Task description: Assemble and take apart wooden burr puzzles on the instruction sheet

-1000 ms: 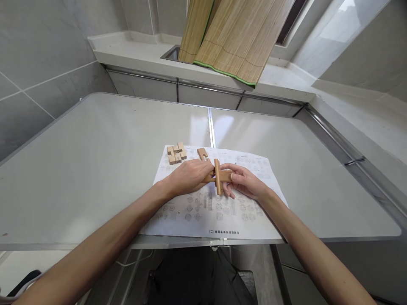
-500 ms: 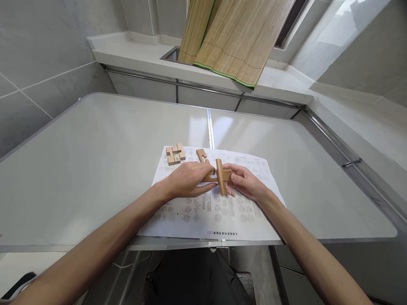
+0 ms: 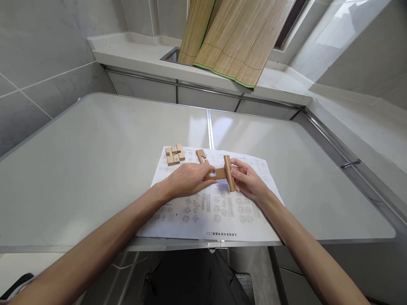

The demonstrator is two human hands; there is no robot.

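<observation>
My left hand (image 3: 192,178) is closed on the left end of a notched wooden puzzle piece (image 3: 220,173), held above the paper sheet. Across that piece's right end sits a rounded wooden puzzle bar (image 3: 229,173), upright in view and tilted a little. The fingers of my right hand (image 3: 249,178) pinch around this bar from the right. Just beyond my left fingers lies another notched wooden piece (image 3: 201,156), partly hidden by them. To the left, several interlocked wooden blocks (image 3: 174,155) rest on the sheet.
A printed diagram sheet (image 3: 190,228) lies under my hands at the front of a white folding table (image 3: 95,169). The table's metal centre seam (image 3: 210,129) runs away from me. Behind stands a counter (image 3: 133,57) with a bamboo blind (image 3: 235,46) hanging over it.
The rounded bar has slid right along the notched piece, from its middle to its right end, with my right fingers following. My left hand stays almost where it was.
</observation>
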